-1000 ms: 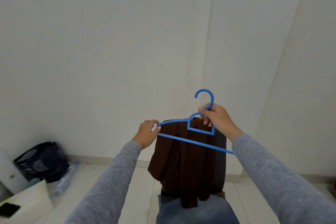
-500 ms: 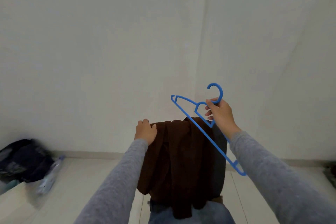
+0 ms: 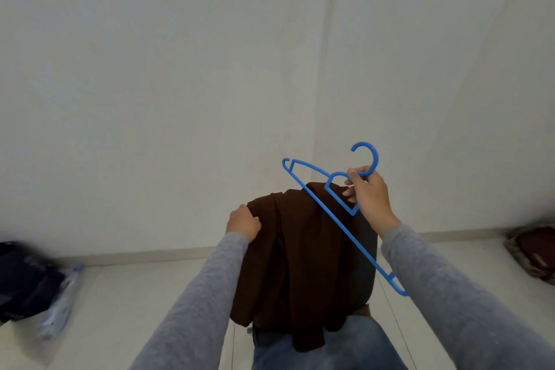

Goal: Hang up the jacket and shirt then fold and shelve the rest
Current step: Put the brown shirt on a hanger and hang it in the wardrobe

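Trainee: Hanger of blue plastic [image 3: 345, 231] in the right hand [image 3: 368, 197], gripped at the neck just under the hook. It is tilted, one arm up to the left, the other down to the right. What now?

Mentor: I'd judge the step is getting it into the dark brown cloth garment [image 3: 300, 249]. That hangs draped in front of the person, low in the middle of the view, over something dark I cannot make out. The left hand [image 3: 241, 224] grips its upper left edge, fingers curled into the cloth.

Trainee: Jacket or shirt?

Mentor: Cannot tell. Either way, the left hand should open the neck or a shoulder. The raised arm of the hanger goes in there first, then the low one. Grip near the hook so it doesn't swing, and mind the cloth doesn't slide off its support.

Trainee: And the count?

Mentor: Two hands, both holding. One hanger, one brown garment, and one blue denim piece [image 3: 354, 345] beneath it at the bottom edge. On the pale floor [image 3: 135, 294], one dark bag [image 3: 21, 279] and one clear plastic bottle [image 3: 61, 303] lie close together at the left. One reddish bundle in a wrapper [image 3: 534, 252] is at the far right. No rail or shelf is in view.
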`<state>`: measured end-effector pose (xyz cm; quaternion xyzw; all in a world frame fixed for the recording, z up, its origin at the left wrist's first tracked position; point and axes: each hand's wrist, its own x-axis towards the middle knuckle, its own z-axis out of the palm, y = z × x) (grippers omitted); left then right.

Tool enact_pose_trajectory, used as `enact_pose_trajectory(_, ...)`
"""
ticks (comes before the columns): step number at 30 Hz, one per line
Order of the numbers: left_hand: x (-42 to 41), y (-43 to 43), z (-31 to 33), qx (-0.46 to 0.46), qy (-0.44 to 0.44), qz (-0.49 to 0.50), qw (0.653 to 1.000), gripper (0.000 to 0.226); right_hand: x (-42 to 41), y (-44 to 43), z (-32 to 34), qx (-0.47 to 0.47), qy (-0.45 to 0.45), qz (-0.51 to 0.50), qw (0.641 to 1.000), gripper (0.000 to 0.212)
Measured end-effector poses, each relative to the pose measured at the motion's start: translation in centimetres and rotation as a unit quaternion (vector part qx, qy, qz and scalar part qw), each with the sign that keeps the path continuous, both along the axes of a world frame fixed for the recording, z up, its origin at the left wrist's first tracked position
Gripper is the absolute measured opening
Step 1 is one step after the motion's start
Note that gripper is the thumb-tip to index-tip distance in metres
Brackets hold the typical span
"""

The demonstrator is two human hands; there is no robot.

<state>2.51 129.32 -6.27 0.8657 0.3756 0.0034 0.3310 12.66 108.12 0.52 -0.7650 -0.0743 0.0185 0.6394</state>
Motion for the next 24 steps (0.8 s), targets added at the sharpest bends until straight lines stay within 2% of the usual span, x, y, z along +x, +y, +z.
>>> enact_pose_trajectory(2,-0.2,0.4,0.3,-0.002,0.019,-0.052,0.998,0.034,-0.4,0.8,-0.2,0.013,0.002,-0.011,1.000,0.014)
enact_pose_trajectory(5,-0.5,0.9,0.7,-0.067,0.032,-0.124,0.990,0.010,-0.7,1.9,-0.3,0.023,-0.003,-0.023,0.999,0.013)
enact_pose_trajectory(7,-1.0,0.9,0.9,-0.123,0.069,-0.194,0.971,0.026,-0.9,2.7,-0.4,0.032,-0.002,-0.032,0.999,0.013)
enact_pose_trajectory(10,-1.6,-0.3,0.7,-0.191,0.152,-0.276,0.930,0.026,-0.9,3.4,-0.4,0.040,-0.002,-0.035,0.999,0.013)
enact_pose_trajectory(12,-1.6,-0.8,-0.3,-0.204,0.168,-0.287,0.921,0.023,-0.9,3.6,-0.6,0.039,-0.002,-0.034,0.999,0.010)
enact_pose_trajectory(15,-0.9,0.3,-1.3,-0.163,0.107,-0.229,0.954,0.029,-0.7,3.6,-0.6,0.031,-0.004,-0.026,0.999,0.011)
enact_pose_trajectory(18,0.1,2.7,-1.1,-0.165,-0.067,-0.025,0.984,0.054,-0.3,3.0,-0.6,0.018,-0.008,-0.030,0.999,0.015)
enact_pose_trajectory(20,0.8,4.3,-1.4,-0.149,-0.138,0.129,0.971,0.062,-0.2,2.5,-0.7,0.014,-0.008,-0.033,0.999,0.016)
enact_pose_trajectory(22,1.6,5.7,-2.2,-0.174,-0.123,0.197,0.957,0.070,-0.3,2.0,-0.8,0.016,-0.004,-0.034,0.999,0.015)
enact_pose_trajectory(24,2.2,6.4,-2.7,-0.263,-0.084,0.194,0.941,0.081,-0.4,1.6,-0.8,0.019,-0.003,-0.033,0.999,0.014)
